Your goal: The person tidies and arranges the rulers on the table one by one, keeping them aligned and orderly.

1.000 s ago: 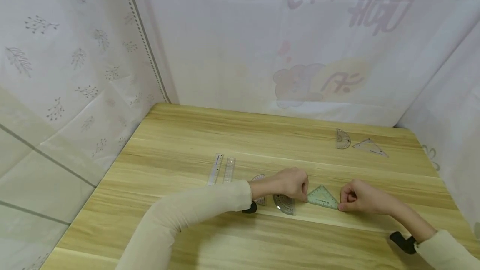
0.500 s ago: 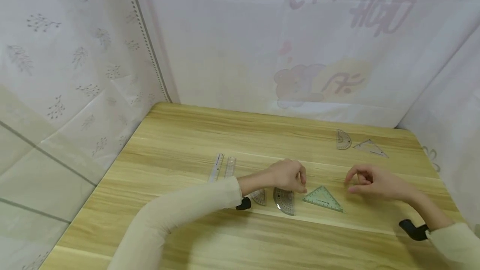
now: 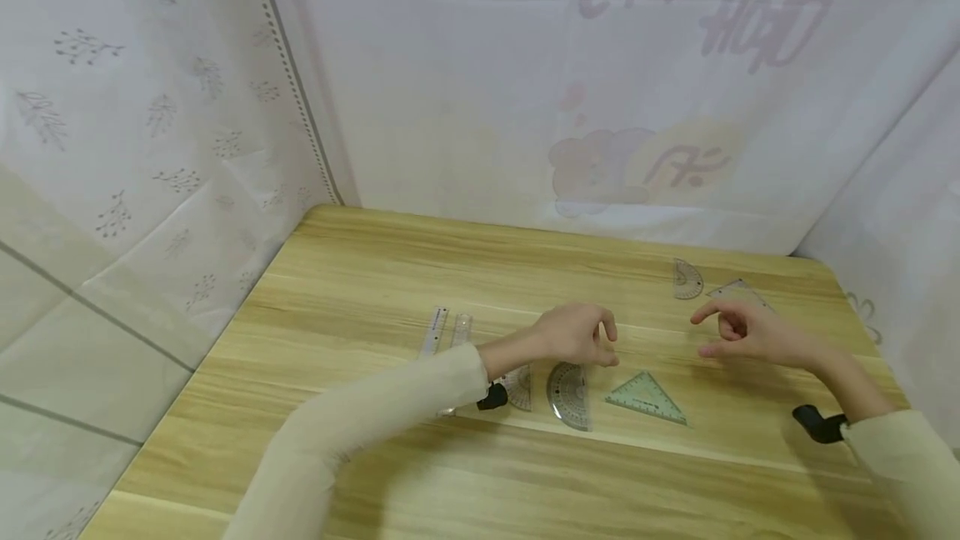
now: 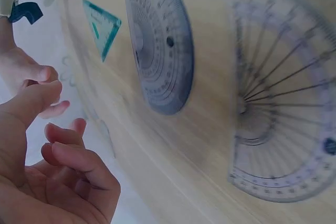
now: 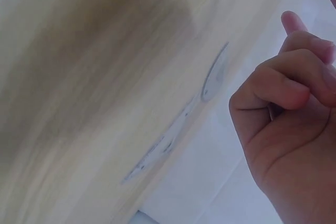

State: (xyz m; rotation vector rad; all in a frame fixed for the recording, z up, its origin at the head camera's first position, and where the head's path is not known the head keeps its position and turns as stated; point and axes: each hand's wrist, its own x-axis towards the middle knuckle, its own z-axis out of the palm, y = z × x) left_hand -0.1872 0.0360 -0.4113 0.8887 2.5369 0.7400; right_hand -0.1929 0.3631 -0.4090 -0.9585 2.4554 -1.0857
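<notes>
Green plastic is marking our set square point(image 3: 647, 400), lying flat on the surface point(image 3: 525, 473), just right of a grey protractor point(image 3: 570, 398). Our left hand point(image 3: 573, 334) and right hand point(image 3: 768, 338) are hovering, thumbs and fingers parted, holding nothing. We are seemingly finishing its placement; at far right, a clear protractor point(image 3: 687, 279) and clear triangle point(image 3: 741, 287) are probably awaiting theirs. Unlike a second ago, we are not pinching the set square's corners.
</notes>
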